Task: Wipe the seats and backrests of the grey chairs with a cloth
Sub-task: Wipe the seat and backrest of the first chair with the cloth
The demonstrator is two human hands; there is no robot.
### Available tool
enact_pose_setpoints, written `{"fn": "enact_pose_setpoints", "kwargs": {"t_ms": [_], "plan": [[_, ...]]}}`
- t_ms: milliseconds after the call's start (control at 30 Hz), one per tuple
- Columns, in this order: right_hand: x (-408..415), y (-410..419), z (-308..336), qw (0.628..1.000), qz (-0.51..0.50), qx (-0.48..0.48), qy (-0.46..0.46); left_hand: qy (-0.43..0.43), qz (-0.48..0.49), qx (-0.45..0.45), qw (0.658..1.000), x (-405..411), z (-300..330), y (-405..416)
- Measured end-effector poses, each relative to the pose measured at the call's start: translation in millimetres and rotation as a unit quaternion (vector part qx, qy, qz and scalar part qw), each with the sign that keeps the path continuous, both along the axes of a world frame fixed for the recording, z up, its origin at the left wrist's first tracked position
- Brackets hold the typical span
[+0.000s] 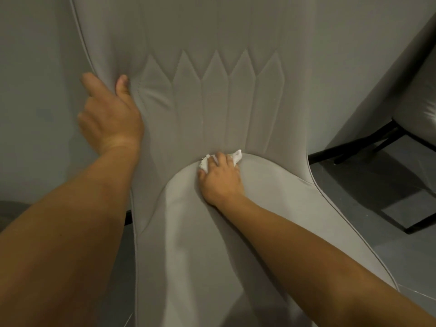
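Chair (236, 102) mid-wipe: your right hand (220, 179) presses the cloth (237, 156) into the seat-back crease; left hand (111, 114) grips the backrest's 9 o'clock edge. Next, probably sweep toward 6.

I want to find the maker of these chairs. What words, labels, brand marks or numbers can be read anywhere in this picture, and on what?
None can be read. The grey chair shows only stitched seams, no tag or logo. The white cloth under the right hand is plain. The second chair at the right edge shows no marking either.
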State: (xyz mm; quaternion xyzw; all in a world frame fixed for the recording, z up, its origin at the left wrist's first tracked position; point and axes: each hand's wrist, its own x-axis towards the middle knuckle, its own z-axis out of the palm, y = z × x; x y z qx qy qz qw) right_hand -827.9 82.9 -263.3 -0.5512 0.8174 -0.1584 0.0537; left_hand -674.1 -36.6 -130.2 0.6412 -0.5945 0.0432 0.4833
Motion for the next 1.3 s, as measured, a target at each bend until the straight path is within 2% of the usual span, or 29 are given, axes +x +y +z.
{"fn": "enact_pose_setpoints", "kwargs": {"t_ms": [167, 300, 367, 467, 533, 633, 767, 1033, 1300], "plan": [[-7.1, -3.6, 1.1, 0.999, 0.037, -0.006, -0.006, -0.005, 0.002, 0.003, 1.0, -0.1, 0.4, 0.9], [-12.2, 0.4, 1.9, 0.992, 0.124, -0.019, -0.029, -0.004, 0.002, -0.005, 1.0, 0.3, 0.6, 0.4], [-13.8, 0.8, 4.3, 0.982, 0.181, -0.006, -0.056, -0.008, 0.004, -0.004, 1.0, -0.4, 0.8, 0.7], [-16.3, 1.6, 8.7, 0.97, 0.215, 0.007, -0.112, -0.015, 0.005, 0.005, 1.0, 0.8, 1.1, 1.1], [-21.5, 3.9, 6.4, 0.974, 0.221, 0.012, -0.048, -0.016, 0.001, 0.007, 1.0, 1.1, 1.2, 1.1], [-34.1, 6.9, 4.2, 0.981, 0.185, 0.034, 0.054, -0.01, 0.002, 0.01, 1.0, 2.3, 1.2, 0.9], [-61.7, 16.0, 5.1, 0.99, 0.1, 0.029, 0.091, -0.009, -0.002, 0.01, 1.0, 2.6, 2.0, 0.9], [-53.9, 20.9, -4.0, 1.0, -0.022, -0.006, -0.004, -0.008, 0.011, 0.005, 1.0, 1.5, -3.4, -3.0], [-58.7, 15.9, -4.8, 0.999, -0.015, -0.044, -0.002, -0.021, -0.001, 0.034, 0.999, 2.2, 2.1, 3.4]]}}
